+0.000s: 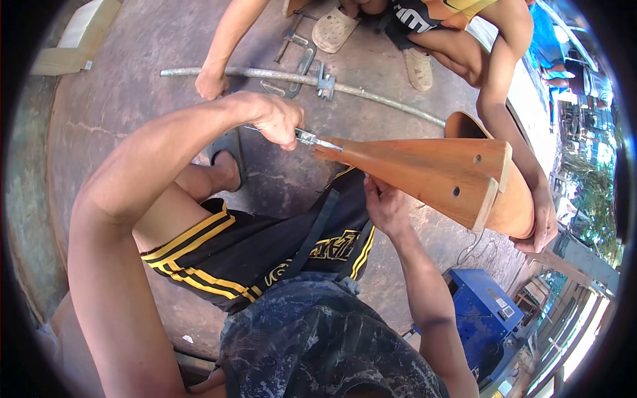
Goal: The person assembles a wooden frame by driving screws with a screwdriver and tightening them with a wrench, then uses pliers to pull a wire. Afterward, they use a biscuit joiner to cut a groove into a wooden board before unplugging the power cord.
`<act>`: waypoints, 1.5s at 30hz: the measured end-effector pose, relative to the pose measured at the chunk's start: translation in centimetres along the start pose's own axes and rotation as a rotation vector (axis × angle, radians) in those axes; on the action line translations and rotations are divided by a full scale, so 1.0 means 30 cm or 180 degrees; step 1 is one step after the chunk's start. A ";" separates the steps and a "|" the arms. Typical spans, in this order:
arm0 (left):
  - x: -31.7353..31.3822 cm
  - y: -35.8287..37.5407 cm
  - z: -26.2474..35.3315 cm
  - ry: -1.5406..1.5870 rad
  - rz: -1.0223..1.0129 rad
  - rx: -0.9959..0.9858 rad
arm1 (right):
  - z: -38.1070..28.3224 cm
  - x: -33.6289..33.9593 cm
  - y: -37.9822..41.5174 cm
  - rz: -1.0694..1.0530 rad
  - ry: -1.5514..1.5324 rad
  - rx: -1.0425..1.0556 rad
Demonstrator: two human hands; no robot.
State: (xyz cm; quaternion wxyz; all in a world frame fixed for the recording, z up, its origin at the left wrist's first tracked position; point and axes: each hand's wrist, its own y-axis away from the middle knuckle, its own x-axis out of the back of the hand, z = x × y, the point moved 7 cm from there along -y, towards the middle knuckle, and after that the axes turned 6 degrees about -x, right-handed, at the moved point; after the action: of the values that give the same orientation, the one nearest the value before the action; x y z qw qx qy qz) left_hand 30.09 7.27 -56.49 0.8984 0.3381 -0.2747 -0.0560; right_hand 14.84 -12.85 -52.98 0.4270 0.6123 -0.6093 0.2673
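Note:
My left hand [279, 125] is closed round a metal tool [308, 137], whose narrow tip touches the thin end of a tapering brown wooden piece [411, 162]. Two dark holes show near the wide end of the wood. Below the narrow part, my right hand [388, 207] grips the wood's lower edge, with some fingers hidden behind it. Another person's hand [541, 229] holds the wide end at the right. That person's other hand [212, 83] is at a long metal pipe [252, 71] on the floor.
A metal clamp [325, 83] sits on the pipe, beside a C-clamp [304, 63]. The other person's clogs [334, 30] are beyond it. A blue machine [481, 308] stands at lower right, and a pale box [76, 36] at upper left.

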 end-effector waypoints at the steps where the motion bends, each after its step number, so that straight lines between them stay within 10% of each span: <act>1: 0.004 -0.001 0.002 -0.0011 0.0005 -0.0007 | 0.003 -0.002 0.003 0.0046 -0.0003 0.0054; 45: -0.005 0.035 0.083 -0.0260 0.0201 -0.0127 | 0.068 -0.018 0.027 0.0216 0.0041 0.0370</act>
State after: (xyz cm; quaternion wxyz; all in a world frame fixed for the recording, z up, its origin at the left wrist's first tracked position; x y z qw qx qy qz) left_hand 28.55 6.69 -54.34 0.8943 0.3087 -0.3204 -0.0468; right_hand 13.61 -14.22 -54.29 0.3854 0.6134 -0.6103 0.3206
